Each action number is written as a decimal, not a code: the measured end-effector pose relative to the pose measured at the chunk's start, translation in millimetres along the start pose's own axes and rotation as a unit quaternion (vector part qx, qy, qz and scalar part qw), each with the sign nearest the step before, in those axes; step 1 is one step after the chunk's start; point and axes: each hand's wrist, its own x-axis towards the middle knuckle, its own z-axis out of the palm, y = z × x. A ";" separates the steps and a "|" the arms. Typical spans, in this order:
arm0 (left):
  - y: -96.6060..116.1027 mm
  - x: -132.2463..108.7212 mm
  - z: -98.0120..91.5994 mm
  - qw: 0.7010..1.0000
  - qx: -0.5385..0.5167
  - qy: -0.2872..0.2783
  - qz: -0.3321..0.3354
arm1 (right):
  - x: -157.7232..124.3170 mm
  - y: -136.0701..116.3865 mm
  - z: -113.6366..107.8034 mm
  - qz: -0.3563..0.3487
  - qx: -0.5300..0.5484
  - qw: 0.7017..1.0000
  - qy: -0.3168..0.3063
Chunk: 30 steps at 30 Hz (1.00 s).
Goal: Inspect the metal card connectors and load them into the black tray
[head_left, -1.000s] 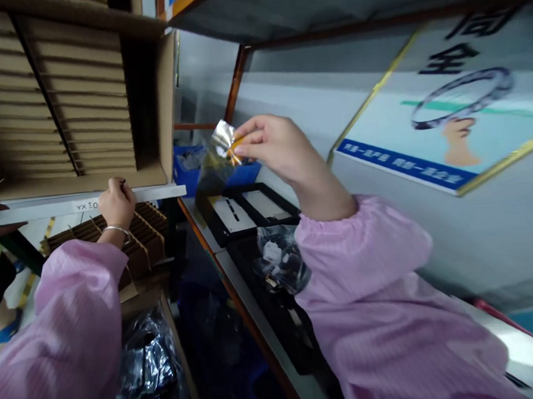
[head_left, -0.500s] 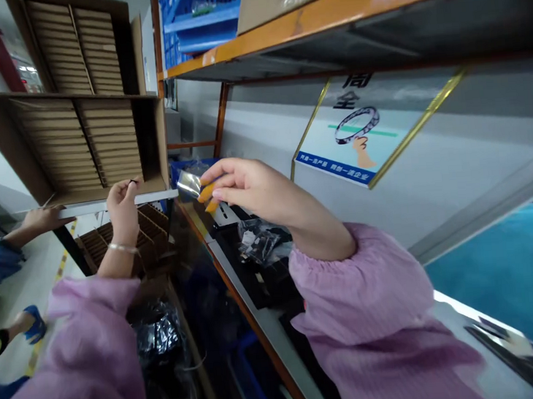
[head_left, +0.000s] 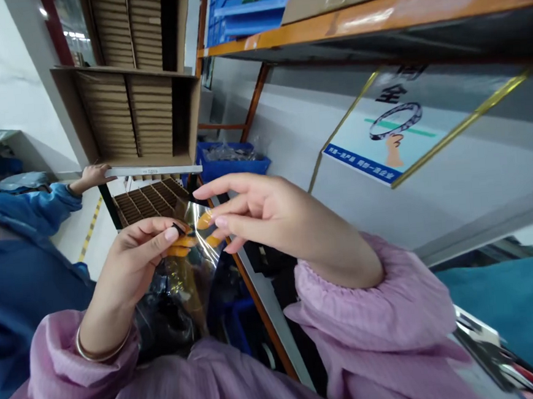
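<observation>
My left hand (head_left: 136, 265) pinches a small black piece (head_left: 178, 229) between thumb and fingertips. My right hand (head_left: 268, 215) grips the upper edge of a clear, shiny plastic bag (head_left: 201, 247) with thumb and fingers, while its index finger stretches out to the left. Both hands wear orange-yellow finger covers on some fingertips. The bag hangs between the hands, and the left fingertips are close against it. Whether they also grip the film, I cannot tell.
Divided cardboard boxes (head_left: 152, 119) stand on a white-edged rack (head_left: 153, 170). A co-worker's hand (head_left: 95, 176) rests on that rack's edge at left. A blue bin (head_left: 231, 168) holds bagged items. An orange shelf (head_left: 326, 19) crosses overhead; a hanging sign (head_left: 381, 138) is at right.
My left hand has come from the rack edge down and towards my right hand, bringing the small black piece to the bag. The bag now hangs lower between both hands. The view has shifted left.
</observation>
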 end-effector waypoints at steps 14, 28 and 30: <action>-5.0 -38.7 -34.3 0.995 -0.028 0.082 -0.046 | 5.6 38.9 45.7 0.009 0.052 0.999 0.011; -9.1 -71.7 -88.2 0.982 0.105 0.097 -0.122 | 21.1 88.6 131.3 -0.211 -0.284 0.934 0.046; -8.2 -74.5 -91.6 0.982 0.097 0.101 -0.124 | 22.2 93.6 135.7 -0.194 -0.255 0.946 0.041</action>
